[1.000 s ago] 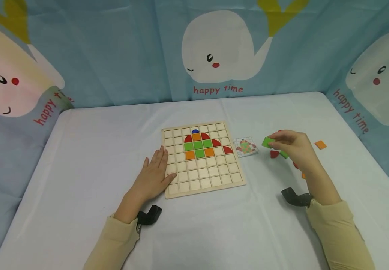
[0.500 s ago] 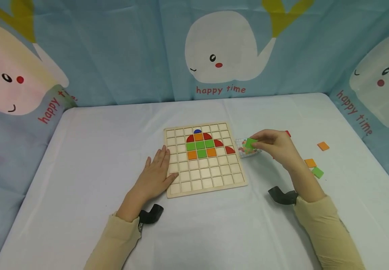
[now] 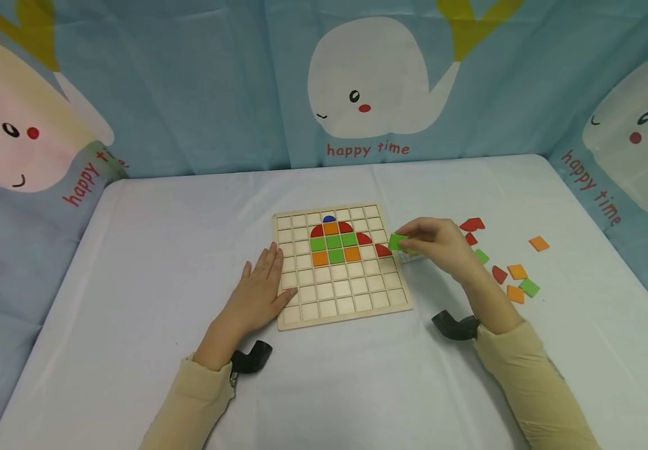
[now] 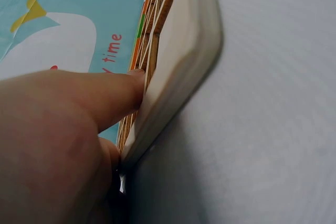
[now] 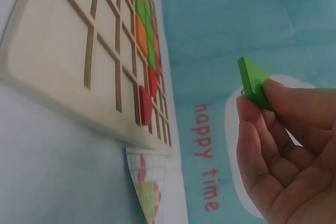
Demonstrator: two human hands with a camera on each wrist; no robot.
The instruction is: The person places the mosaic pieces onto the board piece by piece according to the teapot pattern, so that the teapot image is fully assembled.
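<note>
My left hand rests along the left edge of a wooden grid board, fingers straight. In the left wrist view its thumb lies over the board's rim. Between thumb and fingers, my right hand pinches a green square tile, raised near the board's right edge. The right wrist view shows this green tile tilted, apart from the board. Orange and green squares, red quarter-round pieces and a blue half-round piece sit in the upper cells. The rightmost red piece is close to the held tile.
A printed pattern card lies right of the board, partly hidden under my right hand. Farther right, loose red pieces, orange squares and green squares are scattered on the white cloth. A blue whale-print curtain stands behind.
My right hand has carried the green tile leftward, from the loose pieces across the card to the board's right edge. More loose pieces show now. My left hand has stayed on the board.
</note>
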